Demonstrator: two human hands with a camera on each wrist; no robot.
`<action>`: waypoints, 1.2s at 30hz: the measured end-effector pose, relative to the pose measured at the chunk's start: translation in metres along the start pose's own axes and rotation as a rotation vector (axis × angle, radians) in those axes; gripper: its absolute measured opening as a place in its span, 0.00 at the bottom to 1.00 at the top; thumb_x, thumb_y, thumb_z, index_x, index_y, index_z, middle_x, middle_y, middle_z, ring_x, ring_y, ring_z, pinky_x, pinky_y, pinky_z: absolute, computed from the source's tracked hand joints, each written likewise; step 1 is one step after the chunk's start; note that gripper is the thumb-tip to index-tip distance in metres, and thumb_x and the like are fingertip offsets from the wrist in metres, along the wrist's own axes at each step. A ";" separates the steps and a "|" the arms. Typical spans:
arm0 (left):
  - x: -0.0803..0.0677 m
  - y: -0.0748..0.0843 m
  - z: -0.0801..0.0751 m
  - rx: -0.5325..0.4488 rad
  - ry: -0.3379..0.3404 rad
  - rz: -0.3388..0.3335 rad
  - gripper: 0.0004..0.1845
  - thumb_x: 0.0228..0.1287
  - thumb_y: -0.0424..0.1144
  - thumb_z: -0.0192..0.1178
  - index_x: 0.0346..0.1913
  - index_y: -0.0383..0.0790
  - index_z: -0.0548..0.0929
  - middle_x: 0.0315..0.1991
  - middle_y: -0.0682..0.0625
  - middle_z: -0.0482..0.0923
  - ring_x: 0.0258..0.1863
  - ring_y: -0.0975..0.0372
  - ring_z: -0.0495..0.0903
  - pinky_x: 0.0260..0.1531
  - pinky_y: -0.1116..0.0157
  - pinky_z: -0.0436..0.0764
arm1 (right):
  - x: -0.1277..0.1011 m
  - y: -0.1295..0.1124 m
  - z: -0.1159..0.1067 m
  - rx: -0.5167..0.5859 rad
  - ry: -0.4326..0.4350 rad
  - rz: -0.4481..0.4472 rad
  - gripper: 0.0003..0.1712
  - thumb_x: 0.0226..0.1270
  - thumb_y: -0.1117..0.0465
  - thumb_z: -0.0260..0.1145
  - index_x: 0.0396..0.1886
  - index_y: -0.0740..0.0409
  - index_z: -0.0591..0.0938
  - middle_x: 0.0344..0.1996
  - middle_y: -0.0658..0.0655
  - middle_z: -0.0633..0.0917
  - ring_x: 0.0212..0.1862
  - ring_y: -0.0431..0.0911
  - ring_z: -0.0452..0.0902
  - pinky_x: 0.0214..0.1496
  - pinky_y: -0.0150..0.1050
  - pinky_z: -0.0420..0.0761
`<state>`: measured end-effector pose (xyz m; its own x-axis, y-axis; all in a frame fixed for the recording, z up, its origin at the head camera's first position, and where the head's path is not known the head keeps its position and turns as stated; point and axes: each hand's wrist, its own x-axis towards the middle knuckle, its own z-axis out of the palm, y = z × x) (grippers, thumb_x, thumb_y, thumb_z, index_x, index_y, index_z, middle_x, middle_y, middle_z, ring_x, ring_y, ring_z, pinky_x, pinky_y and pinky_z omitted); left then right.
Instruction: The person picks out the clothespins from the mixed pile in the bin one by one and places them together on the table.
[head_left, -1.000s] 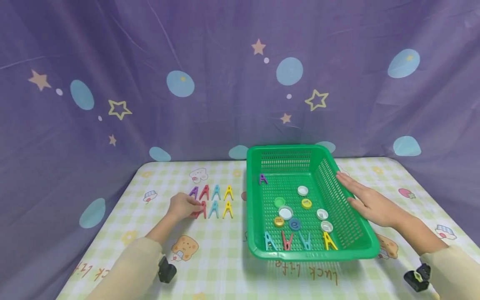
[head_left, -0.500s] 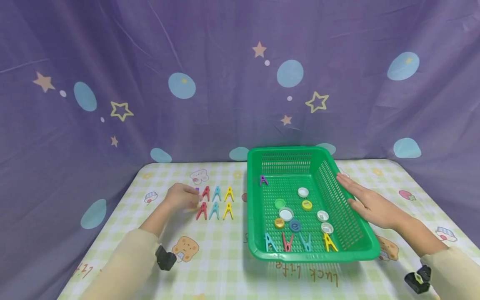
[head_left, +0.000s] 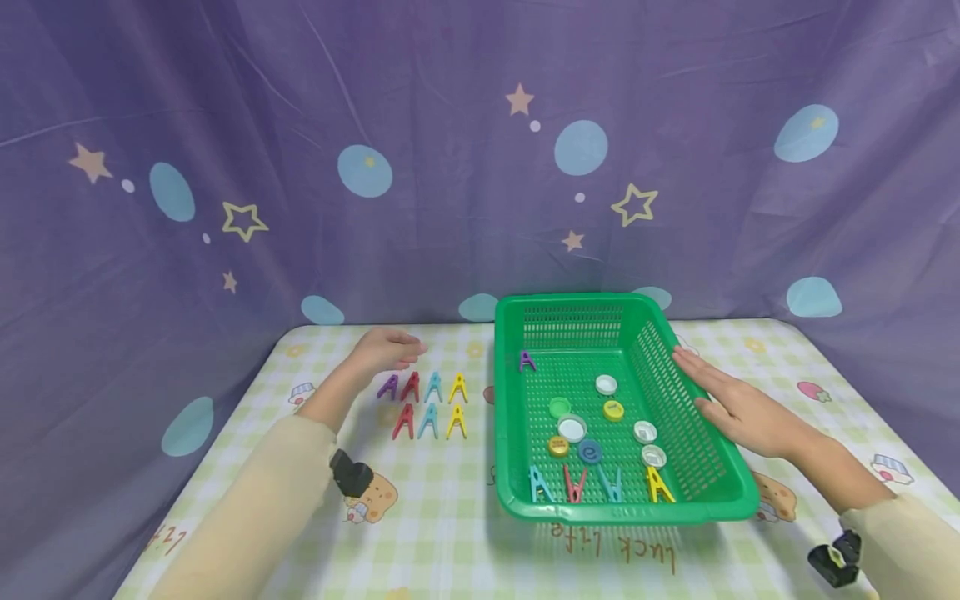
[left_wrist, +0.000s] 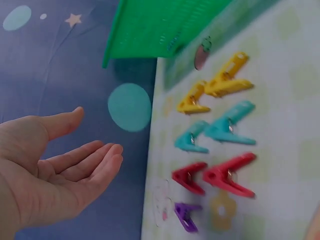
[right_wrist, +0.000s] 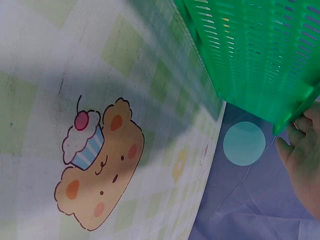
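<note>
My left hand [head_left: 384, 350] hovers just past the back row of small plastic clothespins, holding nothing; in the left wrist view its fingers [left_wrist: 100, 170] are relaxed and slightly bent. Purple [head_left: 388, 386], red [head_left: 410, 387], light blue [head_left: 433, 387] and yellow [head_left: 458, 387] clothespins form that row. In front of them lie another red [head_left: 403, 422], blue [head_left: 428, 421] and yellow one [head_left: 456, 422]. On the right, my right hand [head_left: 750, 412] rests with fairly straight fingers along the right rim of a green plastic basket [head_left: 626, 511].
Inside the basket lie several bottle caps, among them a blue one [head_left: 590, 452] and a white one [head_left: 606, 384]. Several clothespins line its near end, including a yellow one [head_left: 658, 484]; a purple one [head_left: 527, 361] sits at the far left. A purple curtain [head_left: 450, 167] hangs behind the checked tablecloth [head_left: 435, 533].
My left hand has left the front-left red clothespin, passed over the purple one and moved up and away toward the back, leaving both on the cloth. The right hand has stayed on the basket rim.
</note>
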<state>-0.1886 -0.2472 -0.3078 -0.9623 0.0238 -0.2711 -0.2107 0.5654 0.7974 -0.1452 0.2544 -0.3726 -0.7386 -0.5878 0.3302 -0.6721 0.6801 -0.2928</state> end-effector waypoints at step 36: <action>0.060 0.163 0.101 0.007 -0.026 -0.086 0.35 0.63 0.34 0.62 0.70 0.29 0.60 0.60 0.38 0.74 0.56 0.51 0.80 0.54 0.63 0.83 | -0.003 0.002 0.006 0.006 0.009 0.012 0.35 0.71 0.62 0.54 0.75 0.61 0.56 0.74 0.66 0.59 0.73 0.20 0.35 0.65 0.06 0.41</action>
<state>-0.2634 -0.0706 -0.2483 -0.9359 -0.0032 -0.3523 -0.2907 0.5720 0.7670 -0.1442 0.2550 -0.3799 -0.7463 -0.5752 0.3349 -0.6633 0.6847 -0.3022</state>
